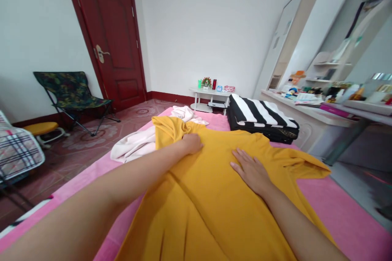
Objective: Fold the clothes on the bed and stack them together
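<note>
A mustard-yellow short-sleeved garment (220,187) lies spread over a pink bed cover (330,208), with folds running down its lower part. Near its left shoulder, my left hand (192,143) is closed with curled fingers on the cloth; the fingertips are partly hidden. My right hand (251,171) rests flat on the garment's upper right, fingers stretched out. The left sleeve is bunched up, while the right one reaches out to the side. Pale pink clothing (134,147) lies crumpled beyond and beside the left sleeve.
Folded black-and-white striped cloth (263,112) sits on a black stack at the bed's far right. A white side table (211,91) stands behind the bed. Left are a camouflage folding chair (73,89) and yellow stool (41,127). Right is a cluttered dresser (309,110).
</note>
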Demonstrator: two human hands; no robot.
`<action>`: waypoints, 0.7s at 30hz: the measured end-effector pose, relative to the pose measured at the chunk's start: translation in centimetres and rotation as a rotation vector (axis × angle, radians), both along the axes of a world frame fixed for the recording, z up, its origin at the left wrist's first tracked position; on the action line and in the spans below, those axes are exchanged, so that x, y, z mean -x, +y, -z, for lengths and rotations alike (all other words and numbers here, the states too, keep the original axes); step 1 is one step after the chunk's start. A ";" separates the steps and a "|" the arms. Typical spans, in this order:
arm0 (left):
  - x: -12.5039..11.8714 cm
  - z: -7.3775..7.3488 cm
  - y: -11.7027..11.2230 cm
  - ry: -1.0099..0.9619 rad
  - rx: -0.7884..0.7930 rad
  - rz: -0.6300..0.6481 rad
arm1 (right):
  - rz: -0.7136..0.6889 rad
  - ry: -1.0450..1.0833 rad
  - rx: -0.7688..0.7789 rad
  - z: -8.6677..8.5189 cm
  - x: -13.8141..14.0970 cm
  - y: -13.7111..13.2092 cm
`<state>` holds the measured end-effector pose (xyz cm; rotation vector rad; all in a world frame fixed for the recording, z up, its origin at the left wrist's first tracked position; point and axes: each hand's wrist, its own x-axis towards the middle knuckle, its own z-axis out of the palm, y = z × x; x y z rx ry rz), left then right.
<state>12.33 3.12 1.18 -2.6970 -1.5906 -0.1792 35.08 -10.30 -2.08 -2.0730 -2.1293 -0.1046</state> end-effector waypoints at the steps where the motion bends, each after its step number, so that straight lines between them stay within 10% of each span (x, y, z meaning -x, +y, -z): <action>1: 1.1 -0.9 -0.5 0.011 -0.011 0.001 | 0.003 0.002 -0.014 0.1 0.0 0.1; 6: 7.9 -4.5 -0.5 -0.035 -0.247 -0.120 | -0.015 -0.003 -0.099 0.2 -0.1 0.3; 11: 12.6 -4.5 1.9 -0.116 -0.269 -0.391 | -0.030 -0.013 -0.150 0.3 0.1 0.4; 21: 11.1 -4.8 1.2 -0.042 -0.274 -0.304 | -0.052 -0.021 -0.170 0.2 -0.1 0.4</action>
